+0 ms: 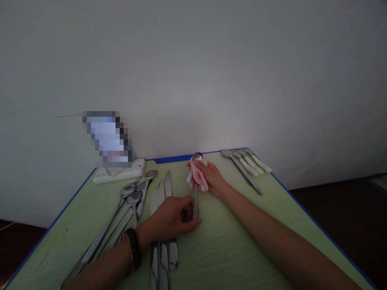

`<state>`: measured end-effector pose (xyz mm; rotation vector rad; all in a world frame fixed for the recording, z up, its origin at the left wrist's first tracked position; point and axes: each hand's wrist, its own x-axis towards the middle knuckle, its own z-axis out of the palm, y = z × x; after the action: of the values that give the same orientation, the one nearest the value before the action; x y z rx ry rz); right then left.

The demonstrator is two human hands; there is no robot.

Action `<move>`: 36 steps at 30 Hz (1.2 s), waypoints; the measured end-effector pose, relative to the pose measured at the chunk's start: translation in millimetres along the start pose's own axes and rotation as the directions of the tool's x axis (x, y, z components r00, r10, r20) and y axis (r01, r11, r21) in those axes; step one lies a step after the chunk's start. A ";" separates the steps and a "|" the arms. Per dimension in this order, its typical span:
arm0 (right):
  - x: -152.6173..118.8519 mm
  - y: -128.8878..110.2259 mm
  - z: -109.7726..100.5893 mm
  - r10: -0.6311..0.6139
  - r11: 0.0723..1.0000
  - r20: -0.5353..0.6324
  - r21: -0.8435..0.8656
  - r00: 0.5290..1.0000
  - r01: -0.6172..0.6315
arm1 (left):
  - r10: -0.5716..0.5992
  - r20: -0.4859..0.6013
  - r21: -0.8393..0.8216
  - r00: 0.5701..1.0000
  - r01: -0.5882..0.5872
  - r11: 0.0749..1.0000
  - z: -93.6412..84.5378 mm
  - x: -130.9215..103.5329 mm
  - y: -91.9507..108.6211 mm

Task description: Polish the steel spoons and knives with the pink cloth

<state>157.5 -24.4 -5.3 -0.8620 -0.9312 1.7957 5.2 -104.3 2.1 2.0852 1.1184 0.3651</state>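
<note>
A metal spoon (196, 205) is held upright in the middle, its bowl pointing toward the wall. My left hand (173, 217) grips the lower end of its handle between thumb and fingers. Higher up, my right hand (213, 177) presses a pink and white cloth (198, 176) around the spoon just below the bowl. Several table knives (168, 185) lie partly beneath my left hand and forearm. Left of them is a bunch of long-handled spoons (127, 190), partly covered by my left forearm.
A blurred-out phone (109, 139) leans above a white device (119, 171) at the back left. At the back right lie a dark-handled spoon (242, 169) and several white-handled pieces (252, 165). The green table (229, 257) has a blue edge and meets the wall.
</note>
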 end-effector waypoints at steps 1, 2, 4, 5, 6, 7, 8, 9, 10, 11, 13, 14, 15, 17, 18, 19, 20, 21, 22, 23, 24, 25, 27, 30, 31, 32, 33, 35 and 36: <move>0.0 0.1 -0.3 0.003 1.000 0.000 -0.007 1.000 -0.003 | 0.000 -0.006 0.001 1.000 0.000 1.000 0.0 0.1 0.2; 0.0 0.2 -0.6 0.004 1.000 -0.001 -0.012 1.000 -0.004 | 0.001 -0.014 0.003 1.000 -0.001 1.000 0.0 0.2 0.5; 0.2 0.6 -1.3 0.000 1.000 -0.003 -0.015 1.000 0.000 | 0.003 -0.024 0.009 1.000 -0.003 1.000 -0.1 0.6 1.2; 0.4 0.9 -1.6 -0.006 1.000 -0.007 -0.010 1.000 0.006 | 0.003 -0.025 0.010 1.000 -0.003 1.000 -0.3 0.8 1.5; 0.7 1.2 -1.9 -0.010 1.000 -0.012 -0.003 1.000 0.010 | 0.003 -0.026 0.010 1.000 -0.003 1.000 -0.4 0.9 1.8; 1.0 1.5 -2.2 -0.012 1.000 -0.016 0.004 1.000 0.012 | 0.003 -0.028 0.010 1.000 -0.003 1.000 -0.5 0.9 2.0; 1.4 1.9 -2.4 -0.011 1.000 -0.018 0.009 1.000 0.011 | 0.002 -0.027 0.008 1.000 -0.002 1.000 -0.5 0.9 2.0; 1.7 2.1 -2.6 -0.009 1.000 -0.020 0.014 1.000 0.009 | 0.001 -0.028 0.007 1.000 -0.001 1.000 -0.4 0.8 1.8; 1.9 2.3 -2.7 -0.008 1.000 -0.023 0.018 1.000 0.009 | 0.002 -0.029 0.006 1.000 -0.002 1.000 -0.2 0.7 1.5; 2.0 2.4 -2.7 -0.008 1.000 -0.025 0.021 1.000 0.009 | 0.003 -0.031 0.004 1.000 -0.002 1.000 0.0 0.7 1.0; 2.1 2.2 -2.5 -0.005 1.000 -0.023 0.025 1.000 0.006 | 0.001 -0.027 -0.011 1.000 -0.002 1.000 0.3 0.9 0.0; 2.0 1.9 -2.4 -0.003 1.000 -0.023 0.027 1.000 0.003 | -0.002 -0.024 -0.021 1.000 0.001 1.000 0.2 1.1 -0.5; 2.1 1.7 -2.4 0.003 1.000 -0.025 0.031 1.000 -0.002 | -0.007 -0.021 -0.032 1.000 0.006 0.999 0.0 1.3 -0.8; 2.7 1.4 -2.7 0.015 0.998 -0.045 0.054 0.999 -0.013 | -0.021 -0.029 -0.064 0.999 0.019 0.998 -1.0 1.8 -1.0; 3.4 1.5 -3.3 0.013 0.997 -0.070 0.075 0.997 -0.008 | -0.025 -0.040 -0.092 0.999 0.022 0.996 -1.6 1.9 -0.9; 4.6 1.9 -4.0 0.003 0.995 -0.105 0.103 0.994 0.008 | -0.028 -0.054 -0.134 0.998 0.021 0.991 -2.3 1.9 -0.9; 6.0 2.6 -5.0 -0.014 0.991 -0.145 0.131 0.989 0.033 | -0.030 -0.067 -0.187 0.997 0.017 0.982 -3.0 1.7 -0.8; 7.7 3.4 -6.0 -0.036 0.986 -0.184 0.155 0.982 0.065 | -0.034 -0.075 -0.245 0.997 0.014 0.969 -3.6 1.5 -0.9; 9.5 4.4 -7.0 -0.064 0.980 -0.218 0.171 0.974 0.103 | -0.039 -0.080 -0.301 0.996 0.013 0.953 -4.0 1.1 -1.1; 11.2 5.5 -7.8 -0.097 0.974 -0.244 0.178 0.965 0.143 | -0.046 -0.084 -0.349 0.995 0.014 0.937 -4.2 0.7 -1.5; 12.7 6.5 -8.4 -0.134 0.968 -0.263 0.173 0.955 0.184 | -0.057 -0.094 -0.385 0.994 0.017 0.923 -4.3 0.1 -2.1; 13.9 7.3 -8.7 -0.175 0.962 -0.279 0.156 0.944 0.225 | -0.072 -0.112 -0.410 0.991 0.020 0.912 -4.1 -0.6 -2.7; 15.1 8.5 -8.5 -0.253 0.948 -0.310 0.108 0.916 0.298 | -0.113 -0.182 -0.460 0.977 0.017 0.888 -3.5 -1.8 -4.1; 14.3 9.2 -6.7 -0.309 0.940 -0.332 0.038 0.891 0.340 | -0.196 -0.346 -0.528 0.917 -0.018 0.849 -2.7 -3.0 -6.0; 13.6 9.1 -6.0 -0.310 0.942 -0.326 0.023 0.893 0.336 | -0.226 -0.400 -0.540 0.888 -0.030 0.841 -2.7 -3.1 -6.4; 12.8 8.8 -5.5 -0.308 0.944 -0.320 0.011 0.896 0.329 | -0.252 -0.448 -0.545 0.858 -0.039 0.837 -2.7 -3.2 -6.7; 11.8 8.3 -5.1 -0.301 0.948 -0.313 0.003 0.901 0.318 | -0.272 -0.484 -0.545 0.832 -0.043 0.837 -2.8 -3.3 -7.0; 9.9 6.3 -4.7 -0.267 0.959 -0.294 0.011 0.918 0.282 | -0.285 -0.513 -0.531 0.810 -0.039 0.846 -3.1 -3.7 -7.2; 9.0 4.9 -4.8 -0.231 0.968 -0.276 0.028 0.933 0.248 | -0.272 -0.506 -0.514 0.818 -0.033 0.857 -3.2 -4.2 -7.2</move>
<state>156.6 -16.4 -13.3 -0.8884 -0.7624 1.4474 -3.3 -103.6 -0.4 1.4473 1.3051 1.1445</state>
